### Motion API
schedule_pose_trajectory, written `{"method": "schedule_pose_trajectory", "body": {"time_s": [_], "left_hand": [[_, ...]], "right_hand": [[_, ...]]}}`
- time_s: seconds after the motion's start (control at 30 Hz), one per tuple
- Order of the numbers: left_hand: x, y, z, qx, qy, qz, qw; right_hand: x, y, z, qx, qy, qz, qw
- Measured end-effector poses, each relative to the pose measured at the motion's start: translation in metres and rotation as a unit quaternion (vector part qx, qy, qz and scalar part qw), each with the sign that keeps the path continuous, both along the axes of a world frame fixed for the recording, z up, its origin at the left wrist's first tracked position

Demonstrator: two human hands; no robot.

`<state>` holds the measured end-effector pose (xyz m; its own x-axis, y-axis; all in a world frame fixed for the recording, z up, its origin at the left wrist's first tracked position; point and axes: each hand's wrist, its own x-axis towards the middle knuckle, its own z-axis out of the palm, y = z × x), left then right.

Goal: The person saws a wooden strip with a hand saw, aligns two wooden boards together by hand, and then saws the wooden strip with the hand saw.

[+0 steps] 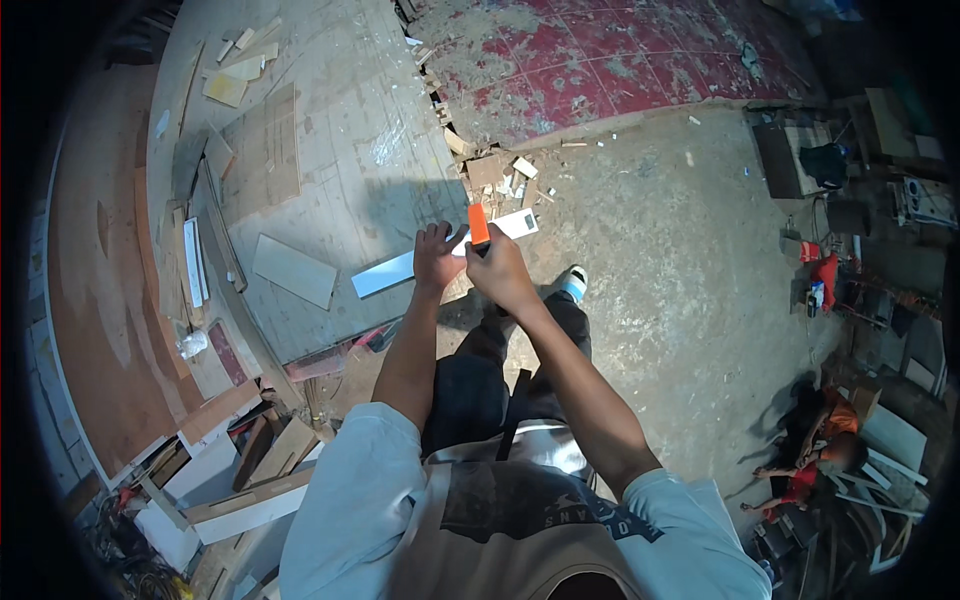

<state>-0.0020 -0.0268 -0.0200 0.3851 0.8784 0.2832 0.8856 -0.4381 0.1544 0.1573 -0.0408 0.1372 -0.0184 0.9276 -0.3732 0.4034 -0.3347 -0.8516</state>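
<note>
My right hand [497,268] is closed on an orange and black tool [478,228], held over a long white strip of board [380,275]. My left hand [437,258] is just left of it, fingers bent over the strip, thumb toward the tool. The strip lies slanted across the right edge of a large pale wooden worktop [385,130]. Whatever is under my fingers is hidden. A loose pale panel [293,270] lies left of the strip, and wood offcuts [525,168] are scattered beyond it.
Plywood sheets [105,280] stand at far left, scrap boards [280,455] at lower left. Concrete floor [665,250] spreads rightward below a red tiled area [600,65]. Tools and clutter [815,275] line the right side. People in orange and red [830,440] are at lower right, beside more boards.
</note>
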Motion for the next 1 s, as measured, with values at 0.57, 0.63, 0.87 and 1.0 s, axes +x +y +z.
{"method": "schedule_pose_trajectory", "body": {"time_s": [0.57, 0.63, 0.87, 1.0], "left_hand": [[-0.003, -0.002, 0.006, -0.027, -0.030, 0.002, 0.999], [-0.011, -0.005, 0.002, -0.016, 0.001, 0.004, 1.000], [-0.002, -0.005, 0.010, -0.044, -0.034, 0.008, 0.998], [-0.018, -0.007, -0.007, 0.004, -0.008, 0.007, 1.000]], "right_hand": [[0.004, -0.014, 0.025, 0.037, 0.032, -0.018, 0.999], [-0.002, -0.005, 0.021, -0.013, 0.038, -0.008, 0.999], [0.013, -0.026, 0.025, 0.041, 0.049, -0.013, 0.998], [-0.003, 0.004, 0.034, -0.031, 0.062, 0.019, 0.997]]}}
